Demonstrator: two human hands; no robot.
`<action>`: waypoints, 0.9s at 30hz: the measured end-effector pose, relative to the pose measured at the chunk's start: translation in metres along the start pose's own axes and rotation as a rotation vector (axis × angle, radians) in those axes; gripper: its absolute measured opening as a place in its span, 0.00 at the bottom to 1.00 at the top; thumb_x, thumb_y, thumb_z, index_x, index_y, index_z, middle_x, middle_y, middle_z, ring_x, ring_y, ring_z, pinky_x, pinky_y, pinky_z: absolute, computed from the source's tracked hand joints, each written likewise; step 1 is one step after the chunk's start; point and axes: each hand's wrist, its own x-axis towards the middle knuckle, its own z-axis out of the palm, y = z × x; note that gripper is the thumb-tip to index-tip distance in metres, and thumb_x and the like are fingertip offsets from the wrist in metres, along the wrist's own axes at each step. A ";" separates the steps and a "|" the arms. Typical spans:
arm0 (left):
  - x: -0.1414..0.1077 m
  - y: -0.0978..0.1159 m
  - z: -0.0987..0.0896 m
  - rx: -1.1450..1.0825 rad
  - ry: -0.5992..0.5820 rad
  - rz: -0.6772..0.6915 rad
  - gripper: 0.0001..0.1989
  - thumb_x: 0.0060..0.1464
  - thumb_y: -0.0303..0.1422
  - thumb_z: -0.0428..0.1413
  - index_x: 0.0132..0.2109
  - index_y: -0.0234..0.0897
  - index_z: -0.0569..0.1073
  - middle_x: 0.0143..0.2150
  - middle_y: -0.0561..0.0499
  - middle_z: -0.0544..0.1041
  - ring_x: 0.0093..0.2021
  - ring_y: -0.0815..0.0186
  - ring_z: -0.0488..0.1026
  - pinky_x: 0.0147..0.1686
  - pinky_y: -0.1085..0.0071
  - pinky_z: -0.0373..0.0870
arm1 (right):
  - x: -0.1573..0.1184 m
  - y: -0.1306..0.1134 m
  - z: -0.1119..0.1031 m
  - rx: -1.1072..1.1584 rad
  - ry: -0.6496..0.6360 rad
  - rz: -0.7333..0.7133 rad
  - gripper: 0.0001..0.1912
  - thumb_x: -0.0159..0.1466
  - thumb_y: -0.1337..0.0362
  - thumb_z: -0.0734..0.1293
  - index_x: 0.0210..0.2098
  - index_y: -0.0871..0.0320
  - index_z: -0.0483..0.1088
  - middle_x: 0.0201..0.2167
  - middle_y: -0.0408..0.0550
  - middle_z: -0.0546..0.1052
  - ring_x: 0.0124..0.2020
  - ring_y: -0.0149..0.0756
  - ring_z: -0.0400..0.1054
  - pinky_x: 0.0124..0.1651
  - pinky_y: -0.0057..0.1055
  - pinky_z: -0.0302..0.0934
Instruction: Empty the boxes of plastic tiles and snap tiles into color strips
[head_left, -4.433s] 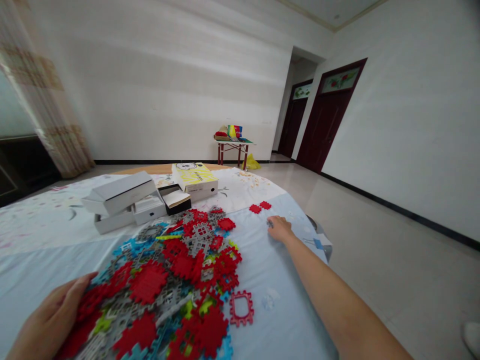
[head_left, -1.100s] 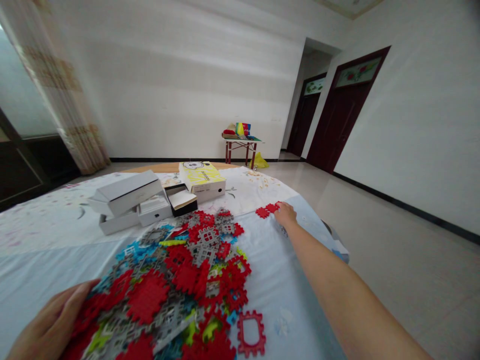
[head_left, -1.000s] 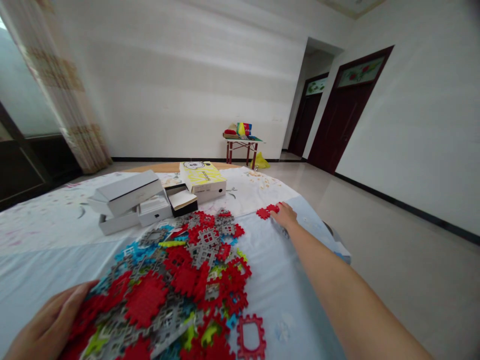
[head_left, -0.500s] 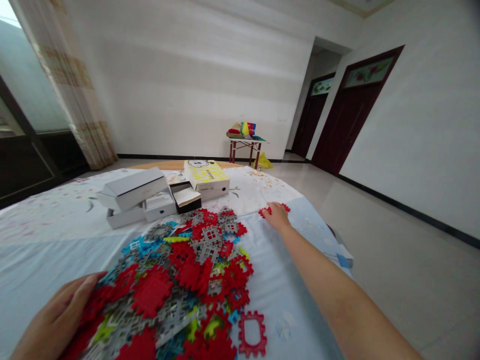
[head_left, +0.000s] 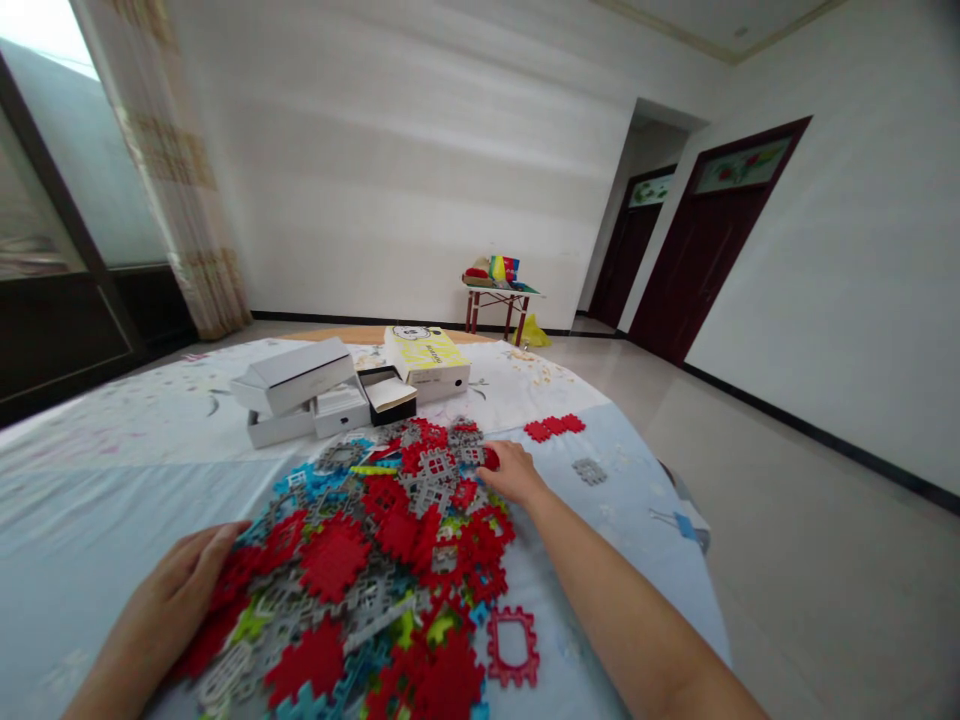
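Observation:
A heap of toothed plastic tiles (head_left: 375, 550), red, grey, blue and green, lies on a pale blue bedsheet (head_left: 90, 500). My left hand (head_left: 184, 590) rests flat on the heap's left edge, fingers spread over red tiles. My right hand (head_left: 514, 472) reaches to the heap's far right edge, its fingertips at a small red tile (head_left: 491, 458); whether it grips the tile is hidden. Beyond it, a short row of joined red tiles (head_left: 555, 426) lies apart on the sheet. A lone grey tile (head_left: 590, 470) sits to that row's right. A red frame tile (head_left: 513, 645) lies near my forearm.
White boxes (head_left: 296, 385), a black box (head_left: 390, 392) and a yellow box (head_left: 427, 355) stand behind the heap. The bed's right edge (head_left: 694, 530) drops to a tiled floor. A small table (head_left: 499, 295), dark doors (head_left: 712, 240) and a curtain (head_left: 172, 170) line the walls.
My right hand has drawn back from the red row to the heap's right edge. The row is now longer, and a grey tile lies beside it. My left hand stays put.

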 end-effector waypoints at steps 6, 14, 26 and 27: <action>0.000 0.000 0.001 -0.124 -0.152 -0.140 0.33 0.48 0.50 0.36 0.45 0.30 0.73 0.49 0.40 0.73 0.52 0.55 0.68 0.56 0.58 0.59 | -0.006 0.008 -0.003 0.153 0.010 -0.043 0.19 0.54 0.59 0.64 0.45 0.58 0.70 0.39 0.49 0.75 0.40 0.37 0.66 0.44 0.30 0.56; 0.000 0.001 0.000 -0.147 -0.183 -0.163 0.34 0.47 0.51 0.37 0.46 0.29 0.72 0.51 0.39 0.71 0.54 0.55 0.66 0.58 0.59 0.54 | -0.010 0.025 -0.022 0.424 0.038 0.001 0.16 0.59 0.59 0.57 0.18 0.59 0.63 0.16 0.38 0.63 0.22 0.28 0.55 0.26 0.25 0.47; 0.001 0.001 -0.001 -0.123 -0.172 -0.149 0.33 0.48 0.50 0.36 0.45 0.30 0.72 0.50 0.40 0.72 0.52 0.54 0.67 0.57 0.57 0.57 | -0.008 0.048 -0.020 0.408 0.077 0.147 0.15 0.58 0.59 0.58 0.35 0.59 0.73 0.33 0.48 0.77 0.37 0.37 0.69 0.40 0.31 0.61; 0.001 0.002 -0.001 -0.111 -0.180 -0.158 0.34 0.48 0.51 0.36 0.45 0.30 0.72 0.50 0.39 0.72 0.52 0.54 0.67 0.57 0.57 0.57 | -0.008 0.050 -0.022 0.371 0.107 0.152 0.15 0.57 0.60 0.60 0.38 0.59 0.73 0.37 0.50 0.77 0.40 0.38 0.69 0.43 0.32 0.60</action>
